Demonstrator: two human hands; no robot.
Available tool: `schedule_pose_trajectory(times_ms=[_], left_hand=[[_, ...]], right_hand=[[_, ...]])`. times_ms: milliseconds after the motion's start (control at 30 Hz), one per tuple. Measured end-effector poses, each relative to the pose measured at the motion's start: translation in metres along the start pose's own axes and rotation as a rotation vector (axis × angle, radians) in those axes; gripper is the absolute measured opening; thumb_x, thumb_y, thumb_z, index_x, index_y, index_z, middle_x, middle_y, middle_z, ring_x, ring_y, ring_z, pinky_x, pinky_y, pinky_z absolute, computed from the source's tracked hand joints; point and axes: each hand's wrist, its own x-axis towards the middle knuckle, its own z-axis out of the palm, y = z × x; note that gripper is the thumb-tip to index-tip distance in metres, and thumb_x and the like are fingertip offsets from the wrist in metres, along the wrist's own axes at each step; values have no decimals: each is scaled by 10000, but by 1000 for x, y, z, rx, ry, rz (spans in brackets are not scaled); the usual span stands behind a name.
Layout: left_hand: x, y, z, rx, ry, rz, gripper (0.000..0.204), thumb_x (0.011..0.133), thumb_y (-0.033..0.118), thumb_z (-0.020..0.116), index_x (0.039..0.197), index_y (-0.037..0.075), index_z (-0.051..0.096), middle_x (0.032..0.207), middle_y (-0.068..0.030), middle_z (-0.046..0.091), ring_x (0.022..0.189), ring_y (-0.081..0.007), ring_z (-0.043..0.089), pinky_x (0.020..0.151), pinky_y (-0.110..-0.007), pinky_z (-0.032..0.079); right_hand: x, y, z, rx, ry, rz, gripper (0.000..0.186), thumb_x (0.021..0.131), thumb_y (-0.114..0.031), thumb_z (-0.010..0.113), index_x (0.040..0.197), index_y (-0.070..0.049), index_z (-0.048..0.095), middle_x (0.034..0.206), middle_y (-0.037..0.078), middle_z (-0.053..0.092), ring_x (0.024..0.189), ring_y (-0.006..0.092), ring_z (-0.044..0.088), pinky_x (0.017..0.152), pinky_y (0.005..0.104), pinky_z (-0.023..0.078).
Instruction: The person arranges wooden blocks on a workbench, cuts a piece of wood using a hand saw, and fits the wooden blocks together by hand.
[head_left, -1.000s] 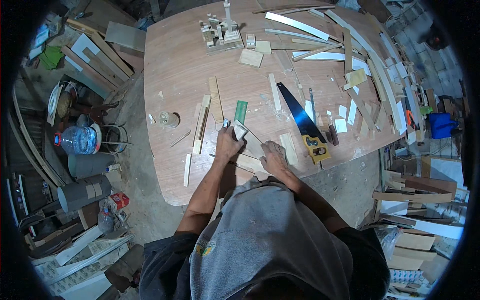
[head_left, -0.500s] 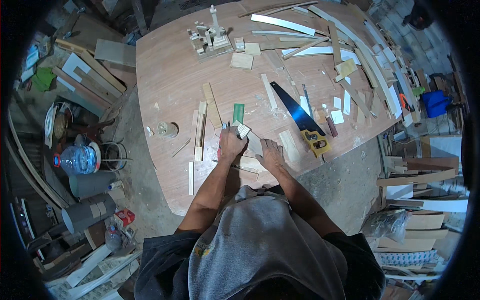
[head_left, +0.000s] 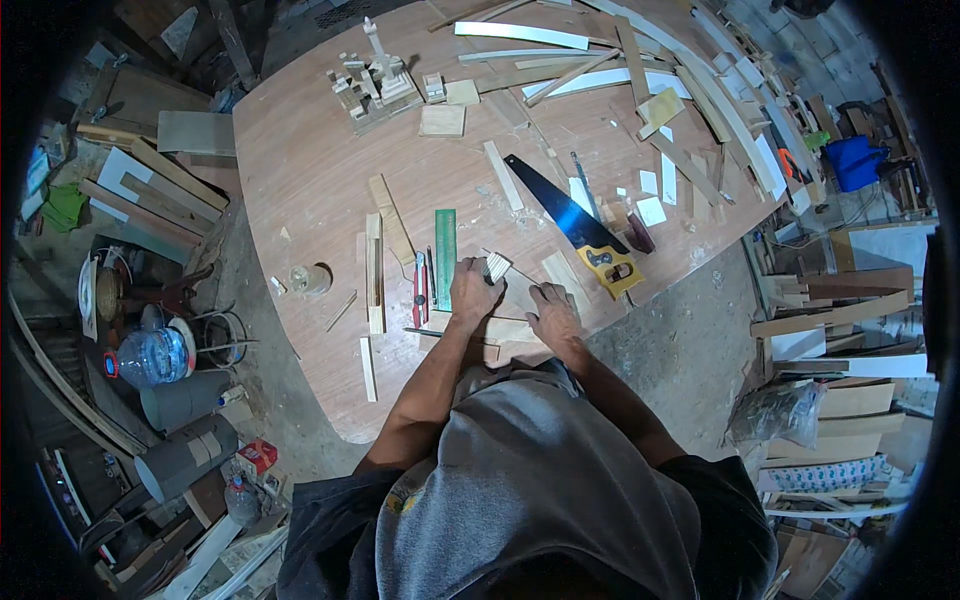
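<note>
My left hand [head_left: 474,291] is closed around a small ridged wooden block [head_left: 497,266], its fingers partly hiding it. Just right of it, my right hand [head_left: 555,316] lies with fingers spread on a thin pale board [head_left: 518,294] at the near edge of the table. Left of my left hand lie a green ruler [head_left: 445,245], a dark slim pencil or pen [head_left: 432,277] and a red utility knife [head_left: 420,290]. A light wood strip [head_left: 508,329] sits under my wrists. Another pale wood piece [head_left: 561,270] rests beyond my right hand.
A handsaw [head_left: 570,218] with a yellow handle lies to the right. Wood strips [head_left: 375,270] and a glass jar [head_left: 311,280] are at left. A small wooden building model [head_left: 375,85] stands at the far left; long strips [head_left: 560,75] pile up at the far right.
The whole view has shifted, with table things now further left. My left hand has moved right relative to the ruler and knife, uncovering more of both. The ridged block stays in it.
</note>
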Motion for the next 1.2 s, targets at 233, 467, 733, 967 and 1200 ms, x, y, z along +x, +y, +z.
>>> schedule_pose_trajectory(times_ms=[233, 467, 733, 967, 1200], left_hand=[[9, 6, -7, 22, -55, -79, 445, 707, 236, 789, 1053, -16, 668, 1077, -203, 640, 1040, -380, 608, 896, -454, 523], [14, 5, -10, -47, -60, -119, 279, 704, 128, 735, 929, -14, 653, 984, -241, 648, 950, -424, 620, 848, -474, 513], [13, -13, 10, -143, 8, -146, 241, 762, 60, 600, 979, -40, 635, 1039, -279, 629, 1010, -456, 596, 874, -485, 492], [14, -22, 6, -177, -13, -51, 221, 713, 72, 668, 900, -34, 621, 939, -292, 616, 915, -451, 600, 820, -469, 493], [-2, -43, -47, -356, -168, -168, 579, 749, 239, 834, 1244, 5, 645, 1063, -174, 669, 985, -268, 650, 876, -369, 511]], right_hand=[[7, -2, 2, 26, 73, -16, 611, 784, -291, 780, 1303, -71, 542, 1320, 123, 538, 1222, 316, 496, 981, 447, 411], [64, -42, 12, 121, 183, -69, 772, 751, -266, 783, 1404, -33, 444, 1383, 150, 519, 1279, 318, 494, 1034, 451, 415], [83, -55, 31, 16, 190, 1, 607, 809, -194, 651, 1374, -31, 502, 1330, 136, 589, 1238, 293, 544, 1032, 428, 421], [87, -52, 45, 20, 223, -37, 588, 789, -170, 673, 1333, 8, 538, 1307, 154, 610, 1220, 302, 558, 1021, 450, 415], [86, -54, 43, 30, 210, -67, 784, 732, -344, 805, 1370, -13, 493, 1271, 149, 605, 1193, 299, 554, 1015, 462, 382]])
